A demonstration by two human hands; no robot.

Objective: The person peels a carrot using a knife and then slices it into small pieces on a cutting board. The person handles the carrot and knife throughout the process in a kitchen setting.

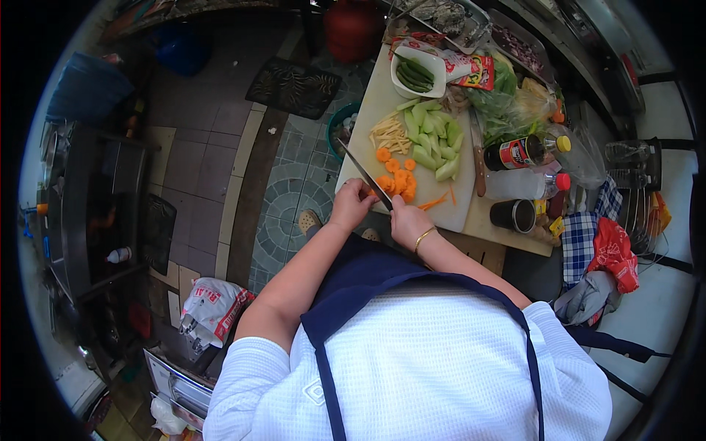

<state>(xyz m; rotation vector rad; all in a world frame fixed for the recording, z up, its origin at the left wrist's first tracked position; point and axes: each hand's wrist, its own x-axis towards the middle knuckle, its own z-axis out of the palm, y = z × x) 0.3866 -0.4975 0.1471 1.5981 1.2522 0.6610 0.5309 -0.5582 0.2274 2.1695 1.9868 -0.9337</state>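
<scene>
My right hand point(411, 223) grips the handle of a kitchen knife point(364, 173), its long blade pointing up and left over the near left edge of a white cutting board point(463, 204). Fingertips of my left hand point(353, 204) are pinched beside the blade, at a small piece of carrot mostly hidden by them. Sliced carrot rounds point(405, 182) lie just past the blade, with a few thin carrot strips point(433, 203) to the right. Farther up the board are pale yellow strips point(390, 134) and cut light green vegetable pieces point(433, 138).
Green chilies fill a white bowl point(436, 63) at the board's far end. A second knife point(479, 165) lies along the right edge. Beyond it stand a soy sauce bottle point(515, 152), a red-capped bottle point(513, 184) and a dark cup point(510, 215). A teal basin point(333, 129) sits below, left of the board.
</scene>
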